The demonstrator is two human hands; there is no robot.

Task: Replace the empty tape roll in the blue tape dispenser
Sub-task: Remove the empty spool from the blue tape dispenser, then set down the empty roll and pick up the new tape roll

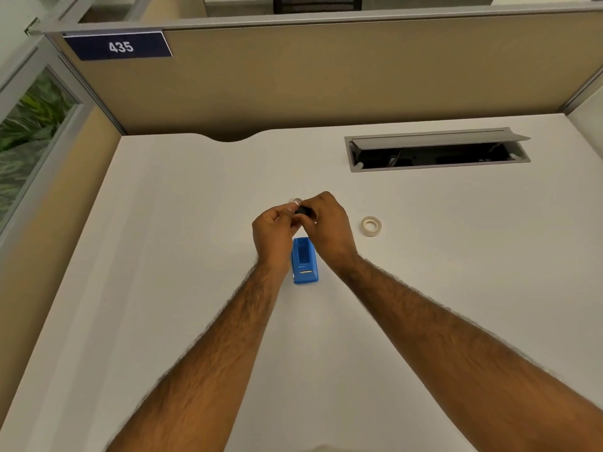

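Head view: the blue tape dispenser (305,264) lies on the white desk (195,223) between the person's two wrists, its open well facing up and nothing to be seen inside; its far end is covered by the hands. Just beyond and above the dispenser the two hands meet. The left hand (274,230) has its fingers curled in and pinches a small pale ring (296,201), of which only a sliver of rim shows past the fingertips, so it cannot be told whether any tape remains on it. The right hand (326,223) is likewise curled, its fingers closed round a small black piece (304,211) that touches or sits right beside the ring; most of it is hidden in the grip and its shape is hard to make out. To the right of the dispenser, apart from both hands, a full-looking tape roll (371,226) lies flat on the desk. Farther off beyond the dispenser and to its right, a cable hatch (437,151) stands open, its inside too dark to read. Behind that rises a tan partition (326,76) bearing a dark sign (119,46) marked 435. Both forearms are cut off by the lower edge.
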